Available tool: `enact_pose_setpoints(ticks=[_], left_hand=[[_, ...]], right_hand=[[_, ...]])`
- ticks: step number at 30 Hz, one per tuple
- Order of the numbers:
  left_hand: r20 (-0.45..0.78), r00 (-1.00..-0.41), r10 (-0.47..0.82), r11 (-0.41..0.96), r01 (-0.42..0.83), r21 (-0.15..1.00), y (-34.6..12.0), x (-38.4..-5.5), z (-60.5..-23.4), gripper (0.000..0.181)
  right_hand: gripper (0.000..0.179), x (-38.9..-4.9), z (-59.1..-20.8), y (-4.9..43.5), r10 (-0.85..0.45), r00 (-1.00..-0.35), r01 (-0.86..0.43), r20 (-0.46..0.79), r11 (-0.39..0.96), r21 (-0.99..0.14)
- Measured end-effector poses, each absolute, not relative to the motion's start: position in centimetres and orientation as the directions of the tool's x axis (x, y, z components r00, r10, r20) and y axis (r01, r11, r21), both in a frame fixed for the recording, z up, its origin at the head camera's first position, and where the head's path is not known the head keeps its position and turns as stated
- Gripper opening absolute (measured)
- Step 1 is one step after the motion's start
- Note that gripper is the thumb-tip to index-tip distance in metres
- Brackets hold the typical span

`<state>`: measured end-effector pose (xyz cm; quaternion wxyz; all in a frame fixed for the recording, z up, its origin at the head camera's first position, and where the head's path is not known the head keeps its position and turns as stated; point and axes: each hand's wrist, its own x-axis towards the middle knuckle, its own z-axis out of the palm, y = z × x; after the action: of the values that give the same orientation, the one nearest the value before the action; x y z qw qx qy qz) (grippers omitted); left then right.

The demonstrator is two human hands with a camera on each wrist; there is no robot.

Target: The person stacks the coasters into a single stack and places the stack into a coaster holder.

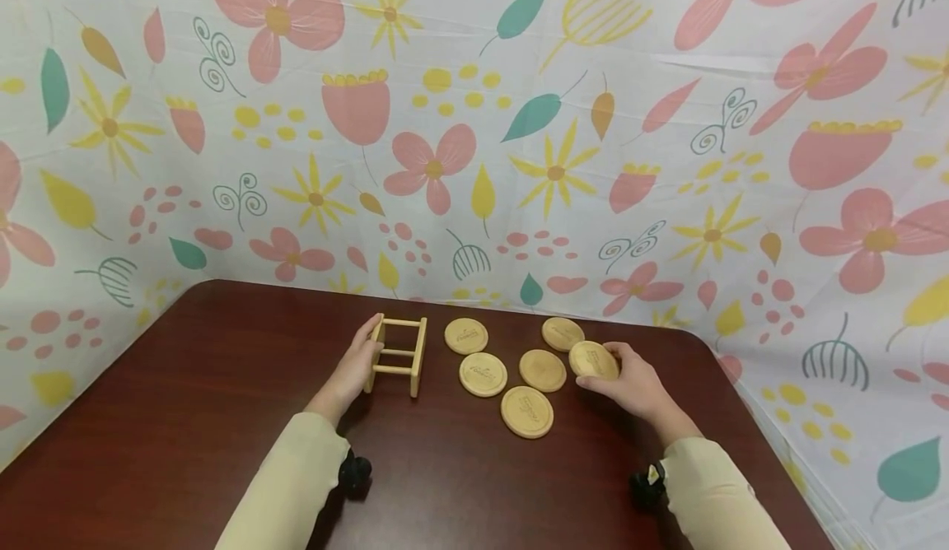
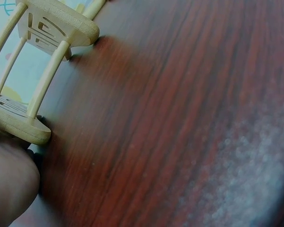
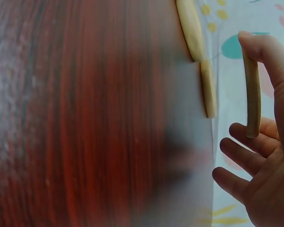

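Note:
On the left, my left hand (image 1: 351, 375) grips the near-left end panel of a small wooden coaster holder (image 1: 419, 359), whose two panels are joined by thin rods. The left wrist view shows the holder's slotted panels (image 2: 54, 22) and part of the hand (image 2: 12, 182) against the nearer one. My right hand (image 1: 632, 379) pinches a round wooden coaster (image 1: 592, 360) between thumb and fingers. Seen edge-on in the right wrist view, that coaster (image 3: 252, 97) is raised, with the other fingers spread below it.
Several more round coasters lie flat between the hands, among them one nearest me (image 1: 527, 412), one by the holder (image 1: 466, 336) and one at the back (image 1: 563, 333). The dark wooden table (image 1: 445, 484) ends at a flower-printed cloth (image 1: 504, 163) behind it.

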<state>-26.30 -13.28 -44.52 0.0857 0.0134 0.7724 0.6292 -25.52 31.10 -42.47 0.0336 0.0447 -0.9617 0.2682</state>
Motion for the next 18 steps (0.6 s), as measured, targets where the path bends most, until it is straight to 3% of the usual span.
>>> enact_pose_setpoints(ticks=[18], left_hand=[[-0.106, -0.986, 0.129, 0.202, -0.078, 0.976, -13.27, -26.32, -44.56, 0.056]], right_hand=[[0.093, -25.00, -42.38, 30.29, -0.085, -0.993, -0.113, 0.077, 0.849, -0.516]])
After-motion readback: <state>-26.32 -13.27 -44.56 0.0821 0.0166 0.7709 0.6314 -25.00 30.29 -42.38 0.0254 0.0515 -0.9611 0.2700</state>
